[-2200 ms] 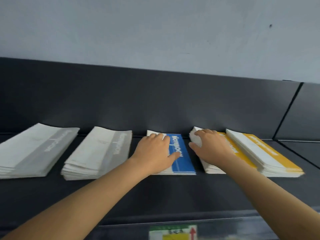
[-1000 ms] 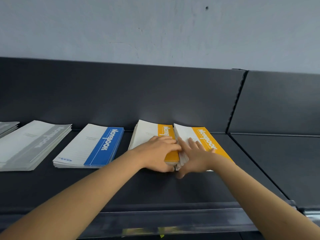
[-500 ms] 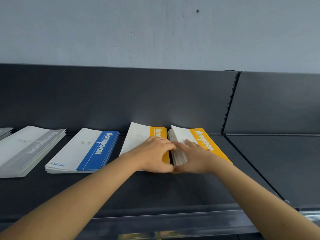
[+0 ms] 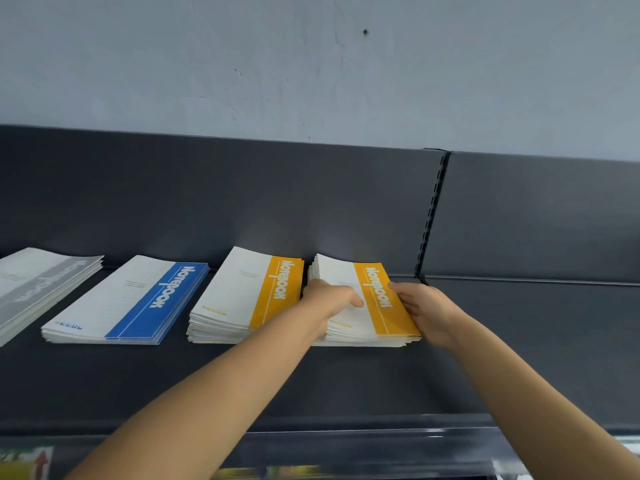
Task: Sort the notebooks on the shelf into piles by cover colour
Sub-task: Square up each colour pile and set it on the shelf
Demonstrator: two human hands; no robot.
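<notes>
Notebooks [image 4: 242,289], thin white soft-cover booklets with one coloured band, lie in four flat piles along the dark grey metal shelf [image 4: 311,382]. From left these are a grey-banded pile [image 4: 41,289], a blue-banded pile [image 4: 138,299], a left yellow-banded pile [image 4: 273,292] and a right yellow-banded pile [image 4: 391,317]. The left hand [image 4: 329,299] grips the right yellow-banded pile's left edge, thumb on the cover. The right hand [image 4: 420,306] grips its right edge. Expected handling: the pile is moderately heavy and limp, and its smooth covers are liable to slide and fan. Hold both long edges, with the fingers underneath.

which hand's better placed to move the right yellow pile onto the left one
Probably the right hand: it grips the outer edge of the right yellow pile; the left hand sits between the piles.
</notes>
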